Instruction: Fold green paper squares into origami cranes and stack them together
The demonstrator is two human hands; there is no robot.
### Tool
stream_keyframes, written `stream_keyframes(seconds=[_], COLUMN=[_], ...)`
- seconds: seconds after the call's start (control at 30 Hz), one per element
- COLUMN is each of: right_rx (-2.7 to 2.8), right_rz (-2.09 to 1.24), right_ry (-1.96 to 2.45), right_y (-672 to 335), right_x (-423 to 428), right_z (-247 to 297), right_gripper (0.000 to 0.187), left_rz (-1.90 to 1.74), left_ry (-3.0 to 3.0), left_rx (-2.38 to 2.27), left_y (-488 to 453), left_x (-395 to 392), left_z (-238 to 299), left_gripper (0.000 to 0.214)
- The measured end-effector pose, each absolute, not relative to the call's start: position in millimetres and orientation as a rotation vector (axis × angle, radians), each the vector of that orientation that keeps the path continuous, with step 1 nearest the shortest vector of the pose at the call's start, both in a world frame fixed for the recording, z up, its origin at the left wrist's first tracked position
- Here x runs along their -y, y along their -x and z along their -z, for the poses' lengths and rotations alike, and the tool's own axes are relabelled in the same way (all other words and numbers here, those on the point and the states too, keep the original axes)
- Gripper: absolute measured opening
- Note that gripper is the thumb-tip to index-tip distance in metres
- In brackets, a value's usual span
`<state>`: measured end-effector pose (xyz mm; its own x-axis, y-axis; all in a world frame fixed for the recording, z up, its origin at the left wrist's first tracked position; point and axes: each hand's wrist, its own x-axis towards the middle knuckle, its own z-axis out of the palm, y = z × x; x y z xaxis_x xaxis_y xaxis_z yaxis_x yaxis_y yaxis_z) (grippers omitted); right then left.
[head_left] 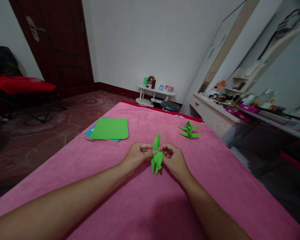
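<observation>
A partly folded green paper figure [156, 155] is held upright above the pink cloth [145, 200]. My left hand [137, 154] pinches its left side with closed fingers. My right hand [173, 158] pinches its right side, fingers curled. A stack of paper sheets [110, 129], green on top with blue beneath, lies on the cloth to the far left of my hands. Two finished green paper cranes [190, 130] sit on the cloth to the far right.
A dark red door [55, 43] and a red-cushioned chair [20, 85] stand at the left. A small white shelf with trinkets [155, 91] stands against the back wall. A cluttered dressing table [230, 106] runs along the right.
</observation>
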<state>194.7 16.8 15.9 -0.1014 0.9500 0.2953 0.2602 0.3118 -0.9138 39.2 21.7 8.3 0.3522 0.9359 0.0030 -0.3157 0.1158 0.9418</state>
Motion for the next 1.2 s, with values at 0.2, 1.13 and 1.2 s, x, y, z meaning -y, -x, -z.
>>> stream_keyframes(seconds=[0.2, 1.13, 1.2], right_rx=[1.620, 2.027, 2.031], right_rz=[-0.707, -0.352, -0.324], right_ry=[1.185, 0.758, 0.755], right_y=[-199, -209, -208], right_x=[-19, -19, -19], right_z=[-14, -12, -12], right_gripper=[0.006, 0.029, 0.029], left_rz=[-1.008, -1.016, -1.012], left_ry=[-1.055, -0.858, -0.859], left_rx=[-0.644, -0.655, -0.675], left_y=[-41, -36, -36], left_x=[-22, -24, -23], left_z=[-8, -11, -12], left_gripper=[0.035, 0.012, 0.017])
